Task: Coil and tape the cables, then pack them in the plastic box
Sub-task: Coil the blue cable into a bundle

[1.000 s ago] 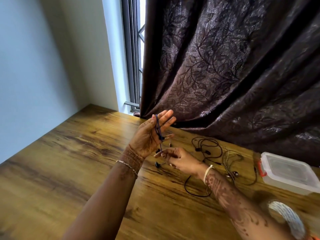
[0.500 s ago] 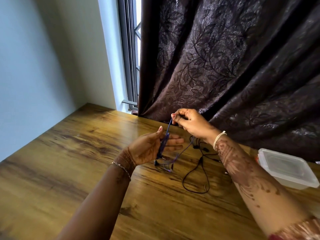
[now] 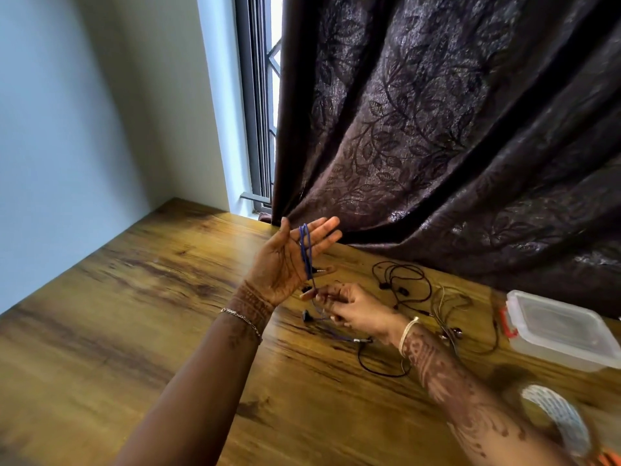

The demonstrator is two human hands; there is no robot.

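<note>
- L hand (image 3: pixel 290 262): raised above the table, palm toward cam, fingers straight & spread, thumb up. Not curled on anything.
- blue cable (image 3: pixel 305 245): several loops lie lengthwise across the L palm, top of the loops up at the fingers, bottom by the heel of the hand. Small gold plug sticks out beside the lower loops.
- R hand (image 3: pixel 351 309): just below & right of the L hand, low over the table, fingertips pinching the loose run of the blue cable that drops from the loops.
- Rest of the blue cable trails onto the table under the R hand; one dark earbud lies there, and a metal-tipped end near the R wrist.
- bracelet (image 3: pixel 242 320) on the L wrist, pale bangle (image 3: pixel 408 332) on the R wrist; henna on both forearms.
- black cable (image 3: pixel 405 280): loose, uncoiled, on the table right of the hands, one loop running under the R forearm.
- tan cable (image 3: pixel 448 309): loose tangle just right of the black one, between it & the box.
- plastic box (image 3: pixel 551 354): clear, lid on, red clip (image 3: pixel 505 326) on its left side, far right of the table.
- tape roll (image 3: pixel 559 420): white, blurred, bottom right, near the R elbow.
- table (image 3: pixel 117 331): wood grain.
- Behind: dark leaf-pattern curtain (image 3: pixel 437 129), window (image 3: pixel 260 95) left of it, pale wall (image 3: pixel 67 129).
</note>
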